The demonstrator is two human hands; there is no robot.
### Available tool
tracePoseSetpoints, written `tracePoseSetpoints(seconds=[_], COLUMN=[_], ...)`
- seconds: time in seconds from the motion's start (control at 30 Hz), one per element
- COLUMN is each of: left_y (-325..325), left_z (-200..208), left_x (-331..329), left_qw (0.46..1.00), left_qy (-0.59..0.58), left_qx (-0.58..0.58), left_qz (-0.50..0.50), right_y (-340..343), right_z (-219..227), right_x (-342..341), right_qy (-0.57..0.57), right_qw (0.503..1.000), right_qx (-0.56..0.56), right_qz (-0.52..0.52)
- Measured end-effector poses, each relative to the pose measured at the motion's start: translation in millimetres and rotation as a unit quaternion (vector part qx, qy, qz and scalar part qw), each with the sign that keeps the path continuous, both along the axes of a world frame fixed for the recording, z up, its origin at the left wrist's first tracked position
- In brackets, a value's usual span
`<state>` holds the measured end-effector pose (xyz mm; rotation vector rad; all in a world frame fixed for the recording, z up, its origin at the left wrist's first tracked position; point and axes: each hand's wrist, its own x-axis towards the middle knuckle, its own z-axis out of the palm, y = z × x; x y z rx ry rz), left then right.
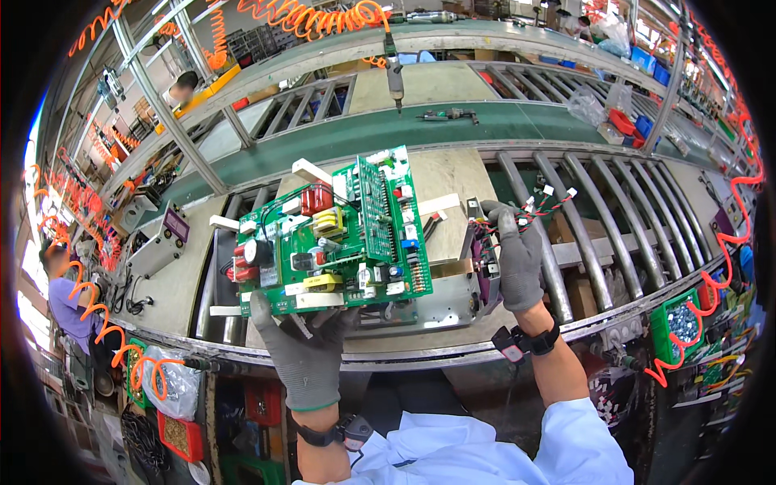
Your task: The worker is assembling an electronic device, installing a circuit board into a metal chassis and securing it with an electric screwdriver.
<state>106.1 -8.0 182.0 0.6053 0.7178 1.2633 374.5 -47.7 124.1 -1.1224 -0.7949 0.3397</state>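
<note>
Blue shirt (pixel 485 444) is closest to me as I watch from afar. My left hand (pixel 303 347) holds the green board (pixel 343 242) by its near edge, partly hiding a metal box (pixel 440 305). My right hand (pixel 519 259) has its fingers pinched round thin wires (pixel 545 212), right of the board

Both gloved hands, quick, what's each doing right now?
Left hand: closed on the green circuit board, near edge.
Right hand: closed, apparently holding thin twisted wires.
</note>
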Motion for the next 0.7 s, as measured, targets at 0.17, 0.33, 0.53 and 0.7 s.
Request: tracePoseSetpoints(seconds=[0.17,0.33,0.53,0.7], left_y=[3.2,3.9,2.7,6.2], left_z=[-3.2,-1.7,-8.6,-26.3], left_x=[7.3,-0.3,0.2,11.1], left_qw=[0.999,1.0,0.995,1.0], left_qy=[-0.022,0.017,0.069,0.028], left_qx=[-0.026,-0.011,0.028,-0.001], left_qz=[0.031,0.013,0.061,0.002], right_y=[-1.4,-1.3,-3.5,-2.5], right_z=[-3.0,-6.4,-8.0,-7.2], right_x=[3.3,5.8,10.1,8.7], right_qy=[0.008,0.003,-0.018,-0.03], right_qw=[1.0,0.999,1.0,0.999], right_qx=[0.007,0.033,0.012,-0.02], right_qz=[0.0,-0.001,-0.021,-0.03])
